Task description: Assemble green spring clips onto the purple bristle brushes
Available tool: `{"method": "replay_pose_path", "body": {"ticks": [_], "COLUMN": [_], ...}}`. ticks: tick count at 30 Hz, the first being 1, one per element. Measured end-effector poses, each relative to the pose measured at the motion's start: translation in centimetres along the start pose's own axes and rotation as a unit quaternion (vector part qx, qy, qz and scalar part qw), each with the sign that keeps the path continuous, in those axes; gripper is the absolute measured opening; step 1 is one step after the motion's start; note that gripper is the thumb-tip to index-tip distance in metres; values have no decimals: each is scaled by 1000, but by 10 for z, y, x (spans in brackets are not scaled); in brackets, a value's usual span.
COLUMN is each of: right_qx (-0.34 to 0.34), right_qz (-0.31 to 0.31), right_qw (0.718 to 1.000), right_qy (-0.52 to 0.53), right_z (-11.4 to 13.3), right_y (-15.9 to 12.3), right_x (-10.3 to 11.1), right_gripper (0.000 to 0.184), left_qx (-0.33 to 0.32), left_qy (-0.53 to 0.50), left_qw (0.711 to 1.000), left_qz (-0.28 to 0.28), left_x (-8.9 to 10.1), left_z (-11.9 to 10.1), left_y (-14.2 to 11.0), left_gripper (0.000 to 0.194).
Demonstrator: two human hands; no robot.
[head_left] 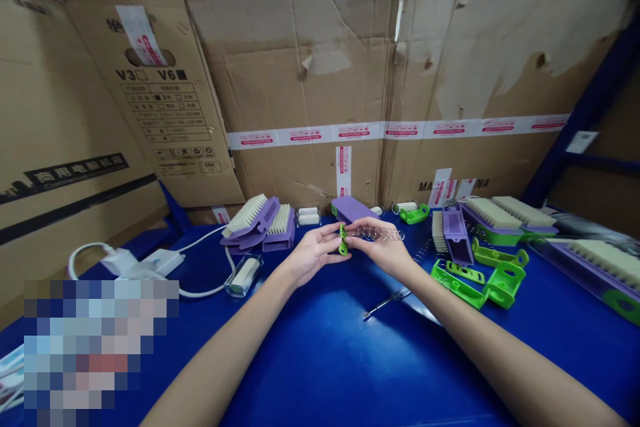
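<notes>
Near frame centre, my left grip (313, 252) pinches one green piece (343, 240), my right grip (384, 250) one spring (383, 234); one screwdriver (399, 295) lies below on the table (300, 360).

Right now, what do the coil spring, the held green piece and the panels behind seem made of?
Coil spring: likely metal, shiny thin silvery wire. Green piece: probably plastic, from its solid bright colour; gloss unclear. Panels: cardboard, matte brown, creased and torn in places.
</notes>
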State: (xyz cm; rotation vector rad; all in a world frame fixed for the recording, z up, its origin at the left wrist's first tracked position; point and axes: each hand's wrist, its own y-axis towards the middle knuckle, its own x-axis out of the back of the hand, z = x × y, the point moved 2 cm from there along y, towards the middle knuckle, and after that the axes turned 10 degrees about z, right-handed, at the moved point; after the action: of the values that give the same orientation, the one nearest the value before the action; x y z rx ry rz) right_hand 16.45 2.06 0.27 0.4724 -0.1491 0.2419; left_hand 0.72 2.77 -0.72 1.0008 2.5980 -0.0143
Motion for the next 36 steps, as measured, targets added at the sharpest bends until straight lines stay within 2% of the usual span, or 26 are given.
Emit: {"method": "replay_pose_path", "body": {"ticks": [7,14,17,19,22,24,25,27,28,31,33,36], "right_qx": [-33,-110,-140,-139,-94,-29,11,95,132,206,204,166], "right_qz": [-72,-116,-93,-67,-81,-149,-187,-222,-207,-69,-1,45], "right_qw": [996,972,965,967,982,988,981,940,911,822,780,751], "right_qy": [49,171,201,204,145,31,-52,-242,-332,-527,-592,-638], "right_z": [-1,1,2,1,-1,-1,1,8,12,19,18,15], "right_y": [-1,-3,-3,-2,-1,-2,-4,-8,-10,-14,-14,-12], "right_x": [-5,-7,-6,-4,-1,6,9,13,13,2,-6,-14], "right_gripper": [28,37,43,56,81,88,88,78,69,37,29,30], "left_qx": [-55,-94,-60,-20,8,15,17,23,28,38,39,44], "left_qy": [68,171,141,98,65,64,66,73,75,82,87,93], "left_qw": [994,976,984,992,996,995,994,990,988,987,987,989], "left_qz": [-69,-95,-93,-82,-62,-72,-86,-117,-129,-136,-128,-110], "left_x": [-5,-9,-9,-7,-2,2,4,7,8,8,7,4], "left_z": [3,1,-1,-4,-9,-11,-12,-12,-12,-12,-13,-15], "left_y": [4,6,4,2,-1,-2,-2,-2,-2,-3,-3,-4], "left_gripper": [57,53,53,51,43,38,36,36,38,42,43,41]}}
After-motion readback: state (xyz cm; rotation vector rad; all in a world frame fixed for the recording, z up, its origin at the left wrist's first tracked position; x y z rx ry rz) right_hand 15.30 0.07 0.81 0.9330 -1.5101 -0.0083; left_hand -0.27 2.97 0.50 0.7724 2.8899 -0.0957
